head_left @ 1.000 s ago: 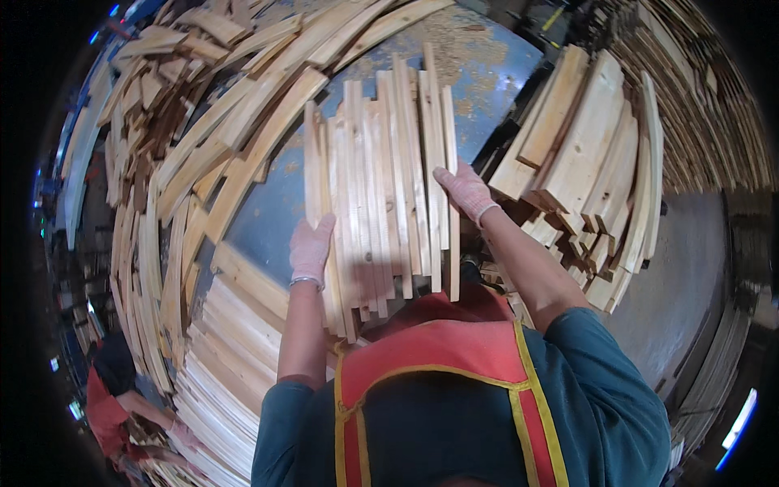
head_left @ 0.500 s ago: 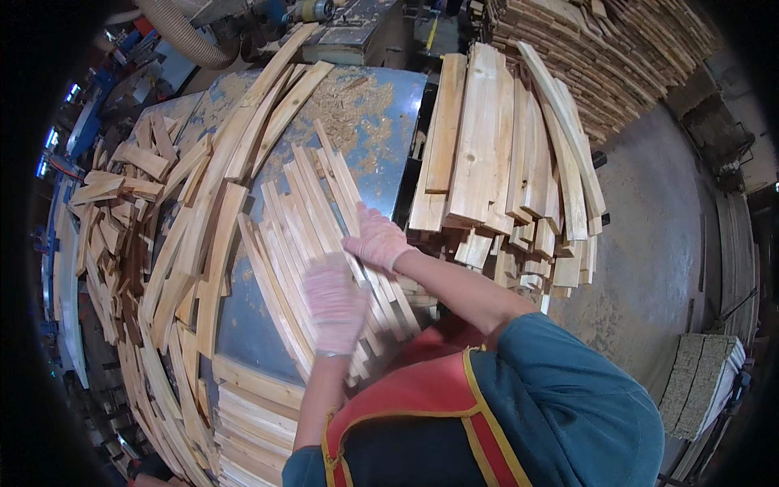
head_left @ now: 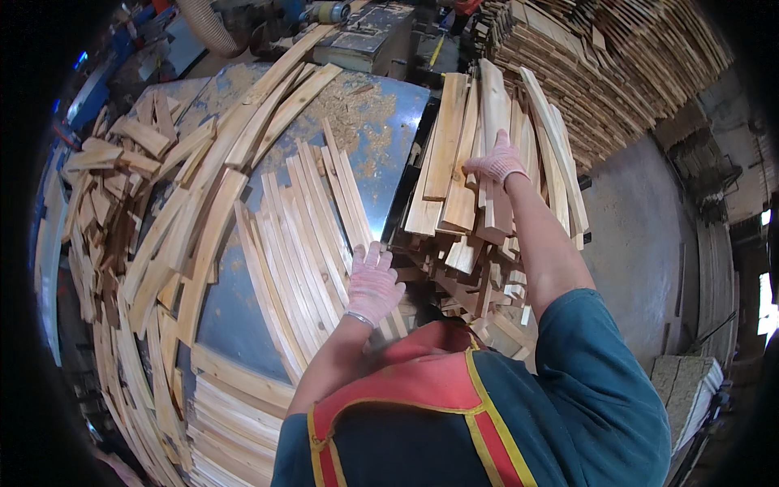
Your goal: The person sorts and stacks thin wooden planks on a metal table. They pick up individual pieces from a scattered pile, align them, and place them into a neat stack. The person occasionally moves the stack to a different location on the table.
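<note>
Pale, rough-sawn wooden slats (head_left: pixel 304 235) lie fanned across a sawdust-strewn blue metal table (head_left: pixel 381 146). The gloved left hand (head_left: pixel 372 282) rests flat, fingers spread, on their near ends. The gloved right hand (head_left: pixel 497 165) grips a board atop the stacked planks (head_left: pixel 454 162) beside it.

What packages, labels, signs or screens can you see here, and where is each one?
None can be made out. The view holds only bare wooden slats on a blue metal table, stacked slats under the right hand, and the left hand resting on the loose slats.
</note>
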